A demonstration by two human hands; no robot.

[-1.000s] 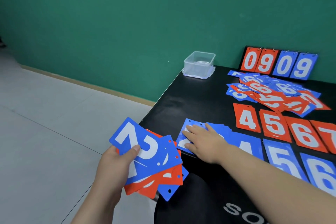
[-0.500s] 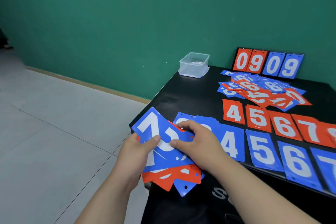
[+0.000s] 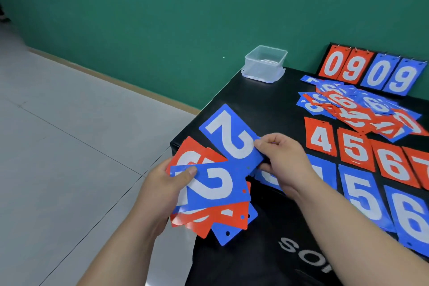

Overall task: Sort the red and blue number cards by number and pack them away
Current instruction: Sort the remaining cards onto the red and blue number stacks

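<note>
The left hand (image 3: 162, 193) holds a splayed fan of cards (image 3: 209, 206) out past the tabletop (image 3: 267, 100) corner, above the floor; its grip is curled round the fan's left side, with the thumb pressed on the top blue 2. The right hand (image 3: 283, 160) pinches a second blue 2 card (image 3: 229, 137) by its punched end, so that card slants up and away, just above the fan and over the corner. The likeliest slip is in the fan; the cards lie skewed at several angles, the lowest red and blue ones jut well out from the grip, and any loosening of the thumb could let one slide out to the floor. The pinched card is held by one short end only, so a quick swing could twist it loose. The blue pile (image 3: 271, 179) under the right wrist lies at the tabletop's edge and could be nudged off as the card goes down; setting the 2 on a wrong pile would also spoil the sort. Half a second ago this blue 2 lay on top of the fan with the right hand resting on it; now it is drawn clear, baring the other blue 2 and a red card behind. A second ago the right hand lay flat on the blue pile.
</note>
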